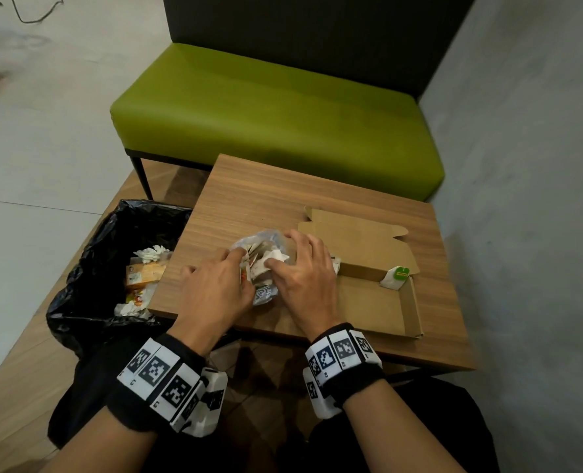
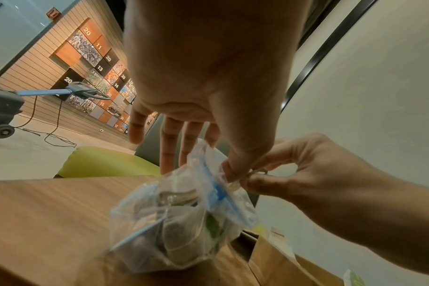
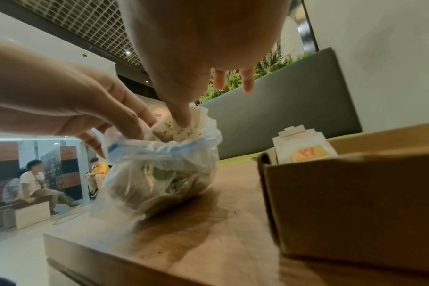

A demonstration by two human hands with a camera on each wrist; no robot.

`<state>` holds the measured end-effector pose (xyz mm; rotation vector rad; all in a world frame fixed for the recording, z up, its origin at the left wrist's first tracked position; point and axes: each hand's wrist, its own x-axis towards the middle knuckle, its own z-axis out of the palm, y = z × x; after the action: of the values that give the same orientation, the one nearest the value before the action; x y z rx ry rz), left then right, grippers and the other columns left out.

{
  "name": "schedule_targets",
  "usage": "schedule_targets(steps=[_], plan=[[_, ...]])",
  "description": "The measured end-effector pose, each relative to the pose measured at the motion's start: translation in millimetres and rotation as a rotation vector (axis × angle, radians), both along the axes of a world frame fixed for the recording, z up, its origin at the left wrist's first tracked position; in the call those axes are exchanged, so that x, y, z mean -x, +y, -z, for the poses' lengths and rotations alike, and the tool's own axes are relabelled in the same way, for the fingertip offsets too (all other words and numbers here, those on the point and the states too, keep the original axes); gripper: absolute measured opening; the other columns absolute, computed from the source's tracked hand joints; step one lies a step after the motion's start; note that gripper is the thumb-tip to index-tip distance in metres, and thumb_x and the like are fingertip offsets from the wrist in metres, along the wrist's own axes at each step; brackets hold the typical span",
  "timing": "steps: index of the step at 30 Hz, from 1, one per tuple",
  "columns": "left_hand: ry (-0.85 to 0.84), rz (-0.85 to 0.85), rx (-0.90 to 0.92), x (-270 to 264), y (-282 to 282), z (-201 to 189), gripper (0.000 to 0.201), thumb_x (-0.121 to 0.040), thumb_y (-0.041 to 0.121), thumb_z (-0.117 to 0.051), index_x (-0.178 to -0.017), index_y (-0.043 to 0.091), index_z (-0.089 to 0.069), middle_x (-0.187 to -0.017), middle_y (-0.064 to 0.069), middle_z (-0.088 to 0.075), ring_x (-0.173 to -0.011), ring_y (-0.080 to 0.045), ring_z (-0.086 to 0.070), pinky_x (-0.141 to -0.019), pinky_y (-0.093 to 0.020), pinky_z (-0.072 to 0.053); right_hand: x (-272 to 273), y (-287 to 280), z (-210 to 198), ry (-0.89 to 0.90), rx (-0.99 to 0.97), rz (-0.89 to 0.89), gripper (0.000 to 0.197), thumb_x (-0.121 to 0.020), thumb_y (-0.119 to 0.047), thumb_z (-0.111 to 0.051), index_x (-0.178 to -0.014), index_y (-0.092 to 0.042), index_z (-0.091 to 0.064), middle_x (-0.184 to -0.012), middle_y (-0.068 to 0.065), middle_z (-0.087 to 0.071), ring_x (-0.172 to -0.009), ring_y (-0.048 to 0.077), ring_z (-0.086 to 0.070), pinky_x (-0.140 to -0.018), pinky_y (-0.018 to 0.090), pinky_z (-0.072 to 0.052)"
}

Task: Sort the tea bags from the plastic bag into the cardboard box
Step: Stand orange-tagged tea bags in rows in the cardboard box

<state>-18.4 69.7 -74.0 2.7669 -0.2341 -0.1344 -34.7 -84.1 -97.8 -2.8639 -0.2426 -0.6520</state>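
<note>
A clear plastic bag (image 1: 262, 241) with a blue zip rim, full of tea bags, stands on the wooden table (image 1: 249, 199); it also shows in both wrist views (image 2: 179, 228) (image 3: 159, 180). My left hand (image 1: 238, 264) (image 2: 223, 158) pinches the bag's rim at its left side. My right hand (image 1: 276, 264) (image 3: 181, 116) reaches into the mouth and pinches a white tea bag (image 3: 167, 127) sticking out of it. To the right lies the open cardboard box (image 1: 375, 312) (image 3: 355, 203), with a green-tagged tea bag (image 1: 394, 278) at its back and an orange-tagged one (image 3: 304, 152) at its left end.
A bin with a black liner (image 1: 105, 268), holding wrappers and tissues, stands against the table's left edge. A green bench (image 1: 266, 114) sits behind the table, a grey wall to the right. Several people sit far off (image 3: 34, 180).
</note>
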Motion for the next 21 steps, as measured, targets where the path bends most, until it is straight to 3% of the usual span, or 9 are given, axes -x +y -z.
schedule_targets(steps=[4,7,11,14,17,21], plan=[[0.012,-0.029,0.022,-2.1,-2.4,1.0,0.056,-0.09,0.036,-0.056,-0.142,0.022,-0.04,-0.14,-0.001,-0.05,-0.118,-0.026,-0.055,-0.098,-0.051,-0.036,7.3,-12.0,1.0,-0.071,-0.142,0.07,0.017,-0.086,-0.03,-0.068,-0.098,-0.022,-0.076,-0.118,0.007,-0.063,-0.11,0.024,-0.053,-0.08,0.038,-0.054],[0.057,-0.014,0.037,-3.2,-5.1,1.4,0.057,-0.092,0.037,-0.057,-0.145,0.027,-0.037,-0.159,-0.007,-0.029,-0.131,-0.028,-0.047,-0.106,-0.054,-0.033,12.0,-20.3,3.0,-0.128,-0.246,0.14,0.017,-0.086,-0.029,-0.067,-0.098,-0.021,-0.076,-0.105,0.001,-0.065,-0.099,0.02,-0.053,-0.072,0.034,-0.052],[0.031,0.067,0.059,-0.7,-8.5,2.9,0.054,-0.094,0.04,-0.056,-0.144,0.033,-0.04,-0.164,-0.01,-0.012,-0.14,-0.029,-0.038,-0.112,-0.055,-0.029,19.9,-28.1,1.9,-0.152,-0.343,0.229,0.014,-0.086,-0.025,-0.07,-0.098,-0.021,-0.076,-0.098,-0.002,-0.062,-0.093,0.017,-0.052,-0.066,0.025,-0.043],[-0.099,0.128,0.152,6.0,-10.7,5.2,0.05,-0.091,0.036,-0.062,-0.139,0.029,-0.049,-0.162,-0.009,-0.02,-0.146,-0.028,-0.026,-0.112,-0.053,-0.029,25.7,-35.7,-1.0,-0.105,-0.436,0.254,0.012,-0.088,-0.022,-0.072,-0.099,-0.02,-0.075,-0.099,-0.002,-0.06,-0.094,0.014,-0.051,-0.066,0.02,-0.039],[-0.256,0.212,0.264,12.5,-18.3,3.0,0.047,-0.087,0.03,-0.066,-0.132,0.022,-0.055,-0.155,-0.008,-0.036,-0.142,-0.026,-0.033,-0.108,-0.048,-0.033,27.5,-46.4,-8.6,0.073,-0.506,0.123,0.011,-0.091,-0.023,-0.067,-0.099,-0.021,-0.075,-0.095,-0.007,-0.067,-0.09,0.013,-0.058,-0.074,0.035,-0.049],[-0.214,0.367,0.358,18.4,-35.2,-5.2,0.051,-0.09,0.031,-0.064,-0.138,0.022,-0.048,-0.145,0.0,-0.047,-0.137,-0.016,-0.039,-0.112,-0.042,-0.032,29.4,-57.6,-22.7,0.373,-0.478,0.011,0.01,-0.091,-0.03,-0.065,-0.097,-0.028,-0.073,-0.09,-0.012,-0.07,-0.087,0.013,-0.059,-0.077,0.038,-0.048]])
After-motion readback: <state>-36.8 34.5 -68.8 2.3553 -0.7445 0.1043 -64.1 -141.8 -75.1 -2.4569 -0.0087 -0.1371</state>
